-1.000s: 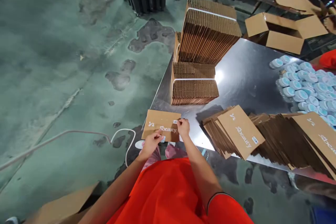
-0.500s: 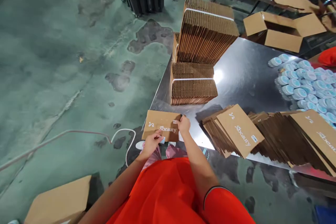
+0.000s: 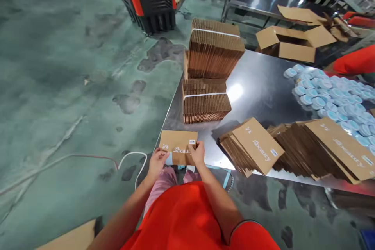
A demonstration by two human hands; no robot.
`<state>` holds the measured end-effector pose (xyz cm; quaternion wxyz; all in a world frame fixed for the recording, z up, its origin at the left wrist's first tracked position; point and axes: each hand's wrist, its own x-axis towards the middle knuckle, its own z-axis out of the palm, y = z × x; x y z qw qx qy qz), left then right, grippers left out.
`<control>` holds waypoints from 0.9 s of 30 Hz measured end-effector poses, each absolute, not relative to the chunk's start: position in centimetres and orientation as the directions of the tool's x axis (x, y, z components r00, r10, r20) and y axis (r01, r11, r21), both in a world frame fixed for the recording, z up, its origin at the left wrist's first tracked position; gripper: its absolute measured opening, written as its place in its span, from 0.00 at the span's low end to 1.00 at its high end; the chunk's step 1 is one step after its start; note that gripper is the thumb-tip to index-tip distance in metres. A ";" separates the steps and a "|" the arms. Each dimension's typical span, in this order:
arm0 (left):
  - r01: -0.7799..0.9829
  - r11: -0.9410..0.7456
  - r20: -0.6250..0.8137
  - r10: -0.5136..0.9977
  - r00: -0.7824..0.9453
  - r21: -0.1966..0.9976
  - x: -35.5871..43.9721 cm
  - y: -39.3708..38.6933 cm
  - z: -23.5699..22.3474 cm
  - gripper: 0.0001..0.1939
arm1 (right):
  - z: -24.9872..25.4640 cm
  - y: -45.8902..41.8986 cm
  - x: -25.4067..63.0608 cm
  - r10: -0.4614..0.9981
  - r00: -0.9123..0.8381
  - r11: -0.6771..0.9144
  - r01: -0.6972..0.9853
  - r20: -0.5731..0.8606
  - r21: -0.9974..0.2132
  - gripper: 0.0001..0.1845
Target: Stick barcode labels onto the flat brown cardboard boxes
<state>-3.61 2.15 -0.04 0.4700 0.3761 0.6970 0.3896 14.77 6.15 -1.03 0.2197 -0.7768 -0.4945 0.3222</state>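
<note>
Both my hands grip a flat kraft cardboard mailer [image 3: 178,144] printed in white with "Sbeauty" at the table's near edge. My left hand [image 3: 156,163] holds its lower left part, with a small pale blue piece [image 3: 169,159] showing beside the thumb. My right hand [image 3: 197,154] holds the lower right edge, just below a small white barcode label [image 3: 192,141] on the top right corner. Part of the print is hidden by my right hand.
On the steel table [image 3: 258,93] stand two strapped cardboard stacks [image 3: 215,49], loose printed mailers [image 3: 252,146], and a mass of round blue-and-white lids [image 3: 325,97]. An open carton [image 3: 293,43] lies beyond, near a co-worker's red sleeve [image 3: 356,62]. A white cable [image 3: 131,164] lies on the floor.
My right hand has moved off the barcode label, which now shows on the mailer's corner, and grips the lower edge. The view has tilted up and shifted, showing more of the room.
</note>
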 end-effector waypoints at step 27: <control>0.120 0.293 -0.291 0.956 -0.032 0.949 2.5 -1.1 12.9 0.06 | 14.2 17.7 24.0 0.957 -0.089 0.200 0.892 0.277 -0.404 0.17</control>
